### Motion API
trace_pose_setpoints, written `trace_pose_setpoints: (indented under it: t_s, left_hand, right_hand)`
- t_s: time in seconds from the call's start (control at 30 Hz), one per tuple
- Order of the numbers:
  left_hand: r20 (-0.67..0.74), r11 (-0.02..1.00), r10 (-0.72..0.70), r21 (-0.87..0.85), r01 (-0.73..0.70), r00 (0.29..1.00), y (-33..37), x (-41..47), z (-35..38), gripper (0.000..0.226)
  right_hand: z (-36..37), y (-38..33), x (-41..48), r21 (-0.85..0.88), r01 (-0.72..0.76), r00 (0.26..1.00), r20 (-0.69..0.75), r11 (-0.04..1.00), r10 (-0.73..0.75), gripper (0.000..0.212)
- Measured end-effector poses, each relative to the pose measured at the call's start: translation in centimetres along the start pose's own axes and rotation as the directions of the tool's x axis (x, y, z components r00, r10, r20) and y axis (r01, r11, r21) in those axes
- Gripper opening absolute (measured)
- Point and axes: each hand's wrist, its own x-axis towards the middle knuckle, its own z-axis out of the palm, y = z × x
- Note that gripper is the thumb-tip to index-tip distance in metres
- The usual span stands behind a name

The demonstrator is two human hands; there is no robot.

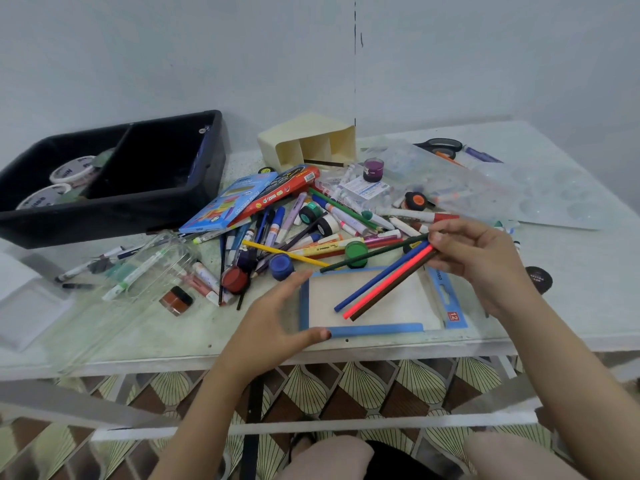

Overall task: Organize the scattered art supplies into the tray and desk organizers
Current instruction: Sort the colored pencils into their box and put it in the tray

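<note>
My right hand (pixel 474 258) pinches a bunch of coloured pencils (pixel 384 285) — blue, red, brown and a dark green one — held slanting over an open blue-rimmed pencil box (pixel 363 330) at the table's front. My left hand (pixel 277 317) holds the box's left end, thumb on the front rim and fingers on the back corner. Behind the box lies a heap of markers, pens and paint pots (pixel 311 223). A black two-part tray (pixel 114 178) with tape rolls stands at the back left. A cream desk organizer (pixel 308 140) lies tipped on its side at the back.
A clear plastic case (pixel 152 268) with markers lies left of the heap. Scissors (pixel 440 147) and a clear plastic bag (pixel 450 181) sit at the back right, a white tray (pixel 24 306) at the far left. The table's front edge (pixel 311 355) runs just below the box.
</note>
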Motion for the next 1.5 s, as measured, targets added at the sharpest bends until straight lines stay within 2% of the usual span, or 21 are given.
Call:
trace_pose_setpoints:
  t_s: [0.2, 0.4, 0.67, 0.83, 0.97, 1.03, 1.13, 1.4, 1.5]
  left_hand:
    - [-0.014, 0.994, 0.057, 0.097, -0.055, 0.998, -1.0, 0.0, 1.0, 0.074]
    - [-0.029, 0.989, 0.081, 0.129, -0.076, 0.996, -1.3, 0.0, 1.4, 0.077]
    - [-0.026, 0.982, 0.113, 0.157, -0.108, 0.993, -1.1, 0.0, 1.5, 0.069]
    - [-0.019, 0.980, 0.118, 0.165, -0.113, 0.993, -1.2, -0.1, 1.4, 0.069]
    - [-0.023, 0.980, 0.110, 0.169, -0.104, 0.994, -1.1, 0.1, 1.5, 0.069]
    - [-0.022, 0.979, 0.112, 0.174, -0.106, 0.993, -1.1, 0.2, 1.5, 0.069]
    - [-0.020, 0.973, 0.128, 0.196, -0.122, 0.992, -1.3, 0.1, 1.5, 0.068]
    - [0.012, 0.973, 0.127, 0.192, -0.127, 0.992, -0.9, -0.2, 1.7, 0.049]
    - [0.012, 0.976, 0.126, 0.178, -0.126, 0.992, -0.7, -0.2, 1.7, 0.047]
  right_hand:
    - [-1.1, 1.1, -1.1, 0.001, 0.007, 0.999, 0.050, 1.000, -0.007, 0.012]
    - [-2.1, 1.5, -1.7, 0.008, -0.008, 0.992, 0.124, 1.000, 0.007, 0.012]
    - [-1.9, 1.6, -2.2, -0.280, 0.151, 0.985, 0.119, 0.948, -0.122, 0.013]
    - [-2.1, 1.5, -2.8, -0.581, 0.258, 0.966, 0.171, 0.772, -0.195, 0.019]
    - [-2.7, 0.9, -2.7, -0.808, 0.315, 0.948, 0.236, 0.499, -0.215, 0.014]
    - [-2.8, 0.8, -2.7, -0.841, 0.344, 0.938, 0.288, 0.418, -0.193, 0.009]
    - [-3.1, 1.0, -3.0, -0.829, 0.368, 0.929, 0.311, 0.420, -0.201, 0.010]
    - [-4.0, 1.4, -3.2, -0.773, 0.316, 0.948, 0.273, 0.550, -0.161, 0.017]
    - [-3.6, 1.7, -3.2, -0.796, 0.353, 0.935, 0.292, 0.492, -0.200, 0.007]
